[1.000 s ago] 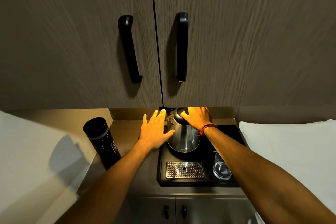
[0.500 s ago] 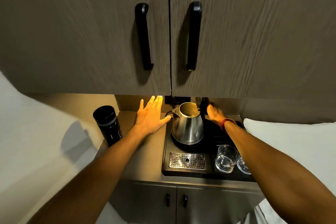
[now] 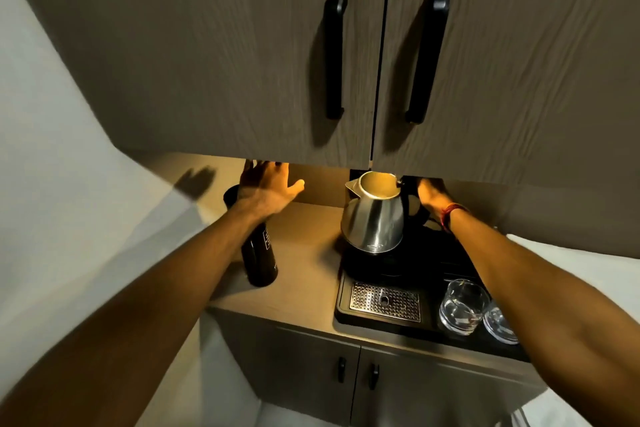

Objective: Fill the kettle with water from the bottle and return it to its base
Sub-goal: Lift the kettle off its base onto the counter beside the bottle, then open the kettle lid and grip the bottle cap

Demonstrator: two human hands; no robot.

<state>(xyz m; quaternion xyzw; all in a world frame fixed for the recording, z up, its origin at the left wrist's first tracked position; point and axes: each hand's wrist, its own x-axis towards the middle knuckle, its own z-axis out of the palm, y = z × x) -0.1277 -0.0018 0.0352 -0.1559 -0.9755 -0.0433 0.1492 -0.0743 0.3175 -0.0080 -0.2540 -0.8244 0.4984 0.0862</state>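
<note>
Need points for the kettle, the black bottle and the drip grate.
kettle (image 3: 375, 222), head view, on the steel body below the open mouth
black bottle (image 3: 259, 258), head view, on its side wall below the forearm
drip grate (image 3: 385, 302), head view, on the perforated metal plate

Dim room, warm under-cabinet glow around both hands, left hand (image 3: 266, 185) casting a splayed shadow leftward, glare on the kettle (image 3: 374, 218), wide-angle bending at the edges

A shiny steel kettle (image 3: 373, 218) with its lid open stands on a black tray (image 3: 433, 274) on the tan tabletop (image 3: 301, 253). The right hand (image 3: 431, 192) is at its black handle, grip hidden. The left hand (image 3: 266, 185) hovers spread above a tall black bottle (image 3: 258, 253). Two clear glasses (image 3: 462, 307) sit at the tray's front.
</note>
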